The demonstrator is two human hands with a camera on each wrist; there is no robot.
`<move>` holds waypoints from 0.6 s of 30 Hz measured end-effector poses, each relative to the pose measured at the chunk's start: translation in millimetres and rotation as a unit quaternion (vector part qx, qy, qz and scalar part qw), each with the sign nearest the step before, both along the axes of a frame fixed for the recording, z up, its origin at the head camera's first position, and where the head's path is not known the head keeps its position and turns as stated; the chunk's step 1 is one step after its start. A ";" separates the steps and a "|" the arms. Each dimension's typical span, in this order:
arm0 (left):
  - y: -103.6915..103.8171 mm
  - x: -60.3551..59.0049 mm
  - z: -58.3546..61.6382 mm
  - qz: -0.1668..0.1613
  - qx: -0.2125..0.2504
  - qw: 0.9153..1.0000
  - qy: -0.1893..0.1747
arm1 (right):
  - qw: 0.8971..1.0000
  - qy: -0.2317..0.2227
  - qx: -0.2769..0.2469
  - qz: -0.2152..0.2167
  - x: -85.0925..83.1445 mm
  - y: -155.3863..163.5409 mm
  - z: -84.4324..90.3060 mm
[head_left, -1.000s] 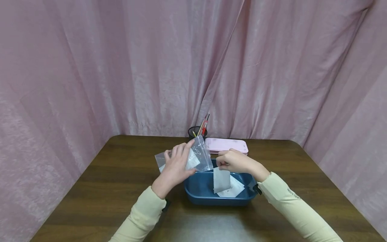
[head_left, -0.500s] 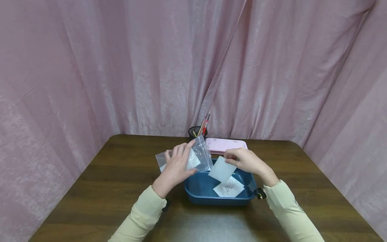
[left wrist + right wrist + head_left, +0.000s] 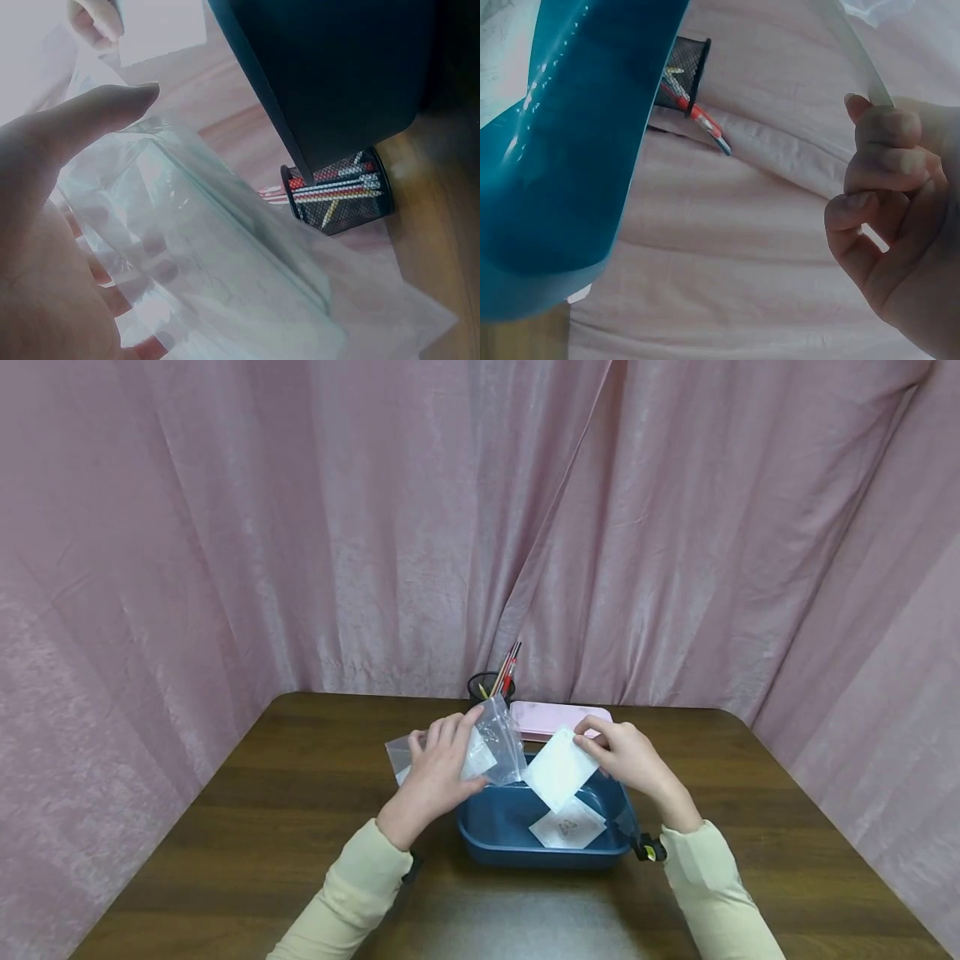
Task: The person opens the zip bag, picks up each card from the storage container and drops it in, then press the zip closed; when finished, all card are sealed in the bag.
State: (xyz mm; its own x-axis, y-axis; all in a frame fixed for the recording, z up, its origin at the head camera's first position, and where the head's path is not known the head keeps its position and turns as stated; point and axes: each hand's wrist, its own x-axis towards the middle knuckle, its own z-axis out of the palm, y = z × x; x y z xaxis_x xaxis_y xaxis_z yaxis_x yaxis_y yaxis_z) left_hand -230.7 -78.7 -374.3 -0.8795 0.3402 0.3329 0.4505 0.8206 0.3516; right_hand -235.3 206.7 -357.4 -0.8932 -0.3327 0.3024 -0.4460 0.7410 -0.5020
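My left hand (image 3: 438, 772) grips a clear zip bag (image 3: 504, 739) above the left side of a blue tray; white square packets (image 3: 217, 262) show through its plastic. The thumb and fingers lie on opposite sides of the bag in the left wrist view. Over the tray's far side, my right hand (image 3: 626, 760) pinches a white square packet (image 3: 558, 770) by one corner. That packet hangs tilted, its lower tip near another white packet (image 3: 567, 827) with a grey printed mark, lying in the blue tray (image 3: 525, 858).
Behind the tray lies a pink case (image 3: 555, 717). A black mesh pen cup (image 3: 480, 687) with pencils and brushes (image 3: 508, 668) stands left of it. The brown wooden table (image 3: 247, 852) ends at a pink curtain (image 3: 390, 527).
My right hand has moved right, away from the bag's mouth, with the packet. The packet has turned from hanging straight to a diamond slant and faces up more. The left hand stays put.
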 end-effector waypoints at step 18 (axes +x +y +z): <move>-1.7 0.8 -0.8 0.002 -0.010 1.000 0.012 | 0.989 -0.029 -0.145 0.027 7.6 13.1 4.2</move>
